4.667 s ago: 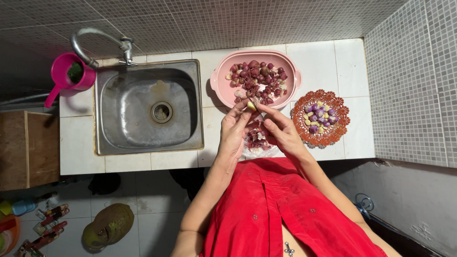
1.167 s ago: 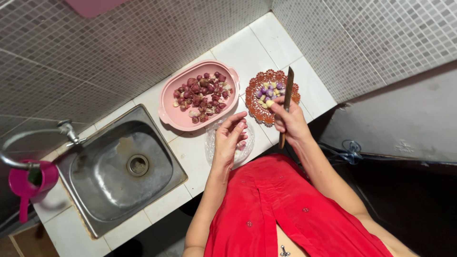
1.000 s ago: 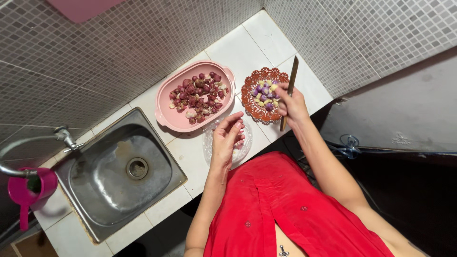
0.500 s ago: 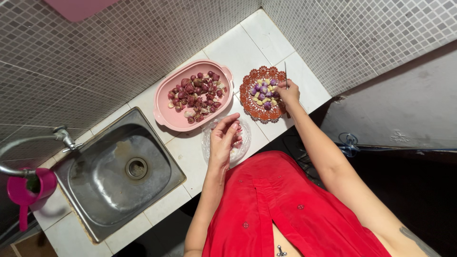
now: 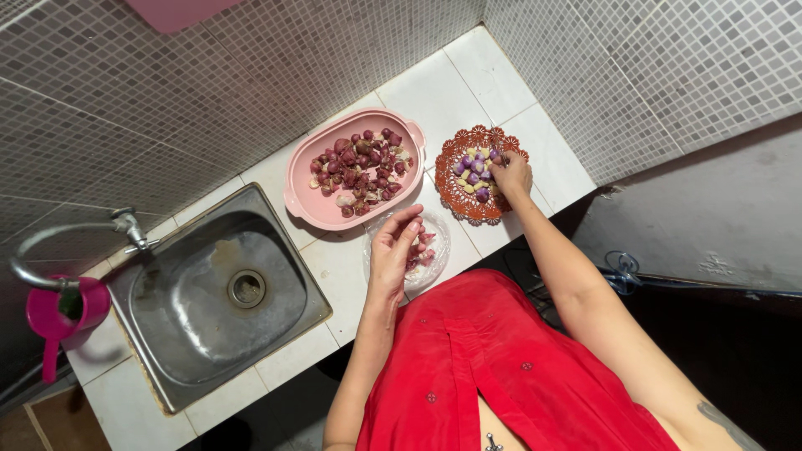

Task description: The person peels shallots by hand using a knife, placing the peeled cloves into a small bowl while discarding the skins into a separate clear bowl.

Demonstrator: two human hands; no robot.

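My left hand [image 5: 394,250] hovers with its fingers loosely apart over a clear bowl [image 5: 436,260] of reddish peels, and nothing shows in it. My right hand [image 5: 511,174] reaches onto a scalloped orange plate [image 5: 455,199] of peeled purple and pale shallots [image 5: 469,171], fingertips down among them. No knife blade shows now, and I cannot tell what the curled fingers hold. A pink oval tub [image 5: 302,200] of unpeeled red shallots [image 5: 359,163] stands just behind the bowl.
A steel sink [image 5: 217,292] with a curved tap [image 5: 125,224] lies to the left, and a pink watering jug [image 5: 58,311] stands at its far end. Tiled walls close the back and the right. The counter's front edge runs against my red garment.
My right hand, which held a knife upright a second ago, has dropped onto the orange plate, and the blade is out of sight. My left hand stays over the clear bowl.
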